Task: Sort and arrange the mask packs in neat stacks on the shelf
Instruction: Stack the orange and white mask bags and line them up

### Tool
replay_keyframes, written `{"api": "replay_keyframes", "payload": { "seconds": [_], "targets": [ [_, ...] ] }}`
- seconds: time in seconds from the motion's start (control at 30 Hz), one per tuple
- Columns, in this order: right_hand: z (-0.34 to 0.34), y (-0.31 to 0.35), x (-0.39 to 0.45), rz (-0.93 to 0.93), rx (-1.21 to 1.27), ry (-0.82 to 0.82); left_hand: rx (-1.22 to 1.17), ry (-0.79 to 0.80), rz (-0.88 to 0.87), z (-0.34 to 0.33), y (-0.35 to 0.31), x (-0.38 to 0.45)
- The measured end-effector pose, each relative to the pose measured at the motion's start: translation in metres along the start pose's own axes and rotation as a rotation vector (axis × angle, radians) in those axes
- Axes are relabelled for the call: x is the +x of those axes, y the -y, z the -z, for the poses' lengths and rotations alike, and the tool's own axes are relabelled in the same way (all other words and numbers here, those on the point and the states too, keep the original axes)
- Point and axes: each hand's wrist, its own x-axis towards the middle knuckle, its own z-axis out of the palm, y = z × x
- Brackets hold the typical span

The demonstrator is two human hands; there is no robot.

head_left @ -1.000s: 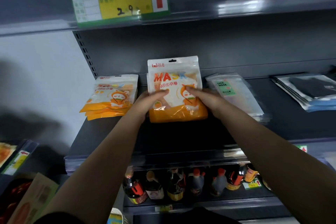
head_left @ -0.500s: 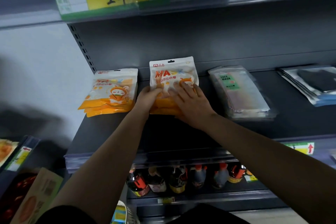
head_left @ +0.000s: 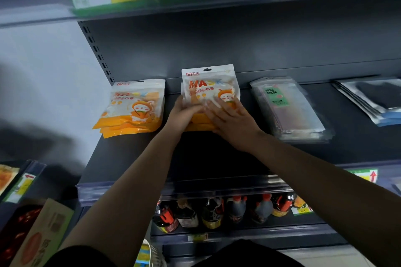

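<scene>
Since the earlier frame, the middle orange mask stack [head_left: 208, 97] has been laid down from a raised, two-handed hold onto the shelf [head_left: 217, 158], and the right hand [head_left: 233, 122] has been shifted from the pack's edge onto its face.

At 9 o'clock of the middle stack, a fanned orange pile [head_left: 134, 107] is seen lying flat near the shelf's left end, its lower packs slipped out toward 6 o'clock. The left hand [head_left: 184, 112] is set against the left edge of the middle stack, fingers curled round its side with the thumb across the top pack. The middle stack is found at the shelf's centre, its top edge toward the back wall at 12 o'clock. The right hand is laid flat on the top pack, fingers straight and spread, pressed down on it. At 3 o'clock of this stack, just beside the right hand, a clear pile labelled FACE MASK [head_left: 288, 108] is seen. Further toward 3 o'clock, well apart, a silver and blue pile [head_left: 373, 99] is cut by the frame edge.
</scene>
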Motion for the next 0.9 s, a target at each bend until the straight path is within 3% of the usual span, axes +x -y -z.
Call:
{"api": "replay_keyframes", "payload": {
  "seconds": [0.07, 0.17, 0.27, 0.37, 0.47, 0.53, 0.7, 0.83, 0.9],
  "targets": [
    [0.007, -0.004, 0.002, -0.018, 0.121, 0.036, 0.060, 0.110, -0.122, 0.001, 0.003, -0.002],
    [0.016, -0.014, -0.003, -0.259, 0.416, 0.137, 0.172, 0.195, -0.255, 0.008, 0.014, 0.001],
    [0.016, -0.020, -0.002, -0.429, 0.750, 0.175, 0.290, 0.161, -0.240, 0.009, 0.020, 0.003],
    [0.015, -0.016, 0.002, -0.437, 0.817, 0.104, 0.292, 0.049, -0.178, 0.008, 0.016, 0.005],
    [0.020, -0.017, 0.003, -0.424, 0.866, 0.148, 0.303, 0.002, -0.165, 0.008, 0.011, 0.007],
    [0.022, -0.019, -0.001, -0.375, 0.740, 0.137, 0.285, 0.009, -0.156, 0.007, 0.010, 0.006],
    [0.015, 0.000, -0.008, -0.047, 0.131, -0.027, 0.189, -0.017, -0.156, 0.006, 0.019, -0.003],
    [0.006, 0.001, -0.001, -0.020, 0.071, 0.111, 0.158, -0.019, -0.102, 0.006, 0.025, -0.006],
    [0.007, -0.002, 0.000, -0.036, 0.053, 0.102, 0.130, 0.023, -0.103, 0.006, 0.024, -0.008]
  ]
}}
